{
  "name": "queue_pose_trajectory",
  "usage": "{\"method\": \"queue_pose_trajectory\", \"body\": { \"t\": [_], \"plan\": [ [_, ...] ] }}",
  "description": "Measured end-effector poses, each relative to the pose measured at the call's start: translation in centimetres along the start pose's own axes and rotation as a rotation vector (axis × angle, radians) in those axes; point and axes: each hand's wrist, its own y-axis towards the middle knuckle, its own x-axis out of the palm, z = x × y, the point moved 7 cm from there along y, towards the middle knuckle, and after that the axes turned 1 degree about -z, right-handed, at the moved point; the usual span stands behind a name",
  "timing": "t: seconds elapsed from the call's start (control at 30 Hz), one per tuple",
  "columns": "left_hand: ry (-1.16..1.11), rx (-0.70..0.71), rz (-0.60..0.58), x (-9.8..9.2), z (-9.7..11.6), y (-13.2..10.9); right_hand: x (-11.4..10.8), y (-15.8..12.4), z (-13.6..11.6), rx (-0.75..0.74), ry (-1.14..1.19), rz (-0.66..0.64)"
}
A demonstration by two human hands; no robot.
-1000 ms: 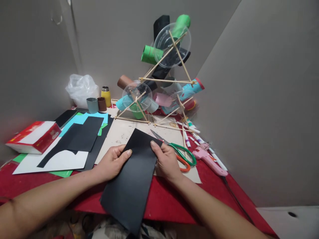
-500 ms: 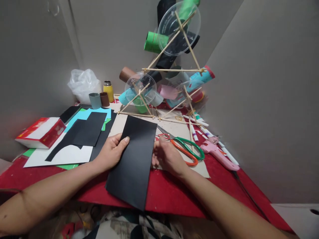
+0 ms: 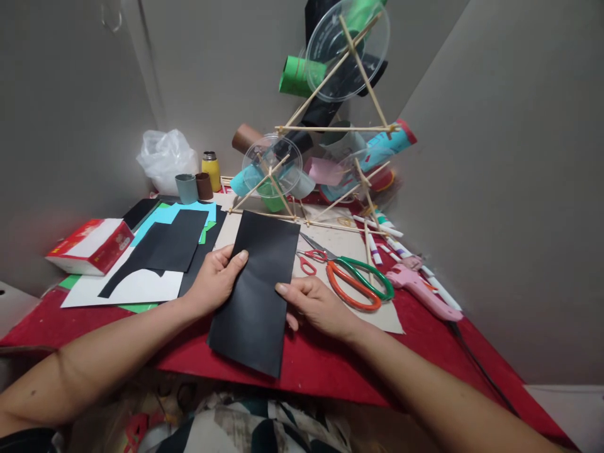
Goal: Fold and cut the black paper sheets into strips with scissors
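A rectangular sheet of black paper (image 3: 257, 296) is held tilted over the front of the table, facing me. My left hand (image 3: 219, 274) grips its left edge, thumb on the front and fingers behind. On the right edge my right hand (image 3: 314, 305) pinches the sheet, thumb in front and most fingers hidden behind it. Just beyond my right hand lie scissors with one orange and one green handle (image 3: 361, 283). A smaller red-handled pair of scissors (image 3: 309, 259) is partly covered by the black paper.
Stick-and-plastic-disc wheels with coloured paper tubes (image 3: 274, 167) stand at the back. Black cut paper (image 3: 170, 245) and a red tissue box (image 3: 92, 245) lie left. A pink glue gun (image 3: 425, 292) with a cord and several markers (image 3: 441, 292) lie right.
My right hand has come onto the right edge of the black paper and now pinches it. The sheet's lower end has risen a little. The whole view has shifted slightly.
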Motion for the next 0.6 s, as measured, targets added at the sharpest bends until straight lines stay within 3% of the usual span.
{"method": "queue_pose_trajectory", "body": {
  "t": [0.13,0.3,0.6],
  "plan": [
    [-0.006,0.014,-0.003,0.09,0.17,0.11,-0.14,-0.03,0.27,0.015,0.067,0.036],
    [-0.004,0.049,0.026,-0.24,0.55,0.19,0.64,-0.13,0.50,0.051,0.094,-0.071],
    [-0.018,0.014,-0.001,-0.02,0.35,-0.03,0.76,-0.34,0.98,0.091,0.109,-0.073]
  ]
}}
